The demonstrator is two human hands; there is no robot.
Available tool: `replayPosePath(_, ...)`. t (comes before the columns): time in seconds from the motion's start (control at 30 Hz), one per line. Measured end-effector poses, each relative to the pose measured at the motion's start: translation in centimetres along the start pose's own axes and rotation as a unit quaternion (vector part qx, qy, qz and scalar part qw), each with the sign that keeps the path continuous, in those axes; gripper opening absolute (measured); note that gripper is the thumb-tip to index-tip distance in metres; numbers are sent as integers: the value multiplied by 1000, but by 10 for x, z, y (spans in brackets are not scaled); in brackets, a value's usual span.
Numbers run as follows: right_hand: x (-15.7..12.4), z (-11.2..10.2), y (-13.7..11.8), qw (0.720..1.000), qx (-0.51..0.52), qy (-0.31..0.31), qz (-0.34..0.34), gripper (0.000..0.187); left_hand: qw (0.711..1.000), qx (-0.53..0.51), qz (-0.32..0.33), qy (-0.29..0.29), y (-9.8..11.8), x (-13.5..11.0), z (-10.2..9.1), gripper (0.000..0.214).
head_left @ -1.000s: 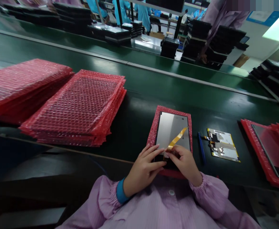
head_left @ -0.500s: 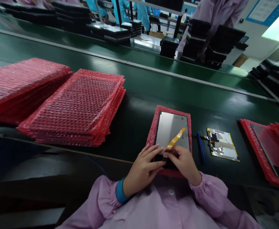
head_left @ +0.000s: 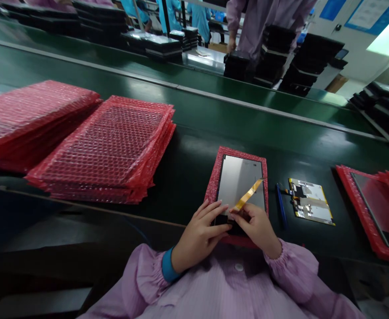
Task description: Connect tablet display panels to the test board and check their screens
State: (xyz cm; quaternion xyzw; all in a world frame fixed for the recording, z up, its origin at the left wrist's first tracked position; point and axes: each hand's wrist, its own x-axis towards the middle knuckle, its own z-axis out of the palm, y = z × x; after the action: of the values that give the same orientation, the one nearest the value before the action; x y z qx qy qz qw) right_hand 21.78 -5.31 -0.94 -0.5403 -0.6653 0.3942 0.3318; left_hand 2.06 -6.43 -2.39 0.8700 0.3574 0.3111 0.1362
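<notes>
A flat display panel [head_left: 236, 177] with a silvery back lies on a red bubble-wrap bag [head_left: 212, 186] in front of me. My right hand [head_left: 256, 223] pinches an orange flex cable [head_left: 248, 194] by its lower end, near the panel's bottom edge. The cable's free end slants up and right over the panel. My left hand [head_left: 203, 232] rests with fingers stretched out across the panel's lower left part, its fingertips close to the right hand's. Where the cable meets the panel is hidden by my fingers.
Right of the panel lie a blue pen-like tool [head_left: 281, 206] and a battery pack [head_left: 310, 201]. Stacked red bubble-wrap bags [head_left: 108, 146] stand at left; another bagged panel [head_left: 374, 212] is far right. Across the bench, a person [head_left: 261, 26] stands behind stacked black devices [head_left: 276, 53].
The flex cable's free end has shifted slightly to the right. My hands are almost unmoved. The person across the bench has moved left, with a hand now by a black stack.
</notes>
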Motion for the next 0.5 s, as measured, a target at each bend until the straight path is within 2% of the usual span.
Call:
replayPosePath(0.2,-2,0,-2,999,-33,18,-8,15,996,69,47,0,-1,-1,-2,33)
replayPosePath(0.37,-1,0,-7,997,-58,35,-30,14,995,79,14,-54,3,3,-6,44)
replayPosePath(0.5,-2,-2,-9,996,-57,43,-59,18,996,63,-5,-65,3,2,-5,45)
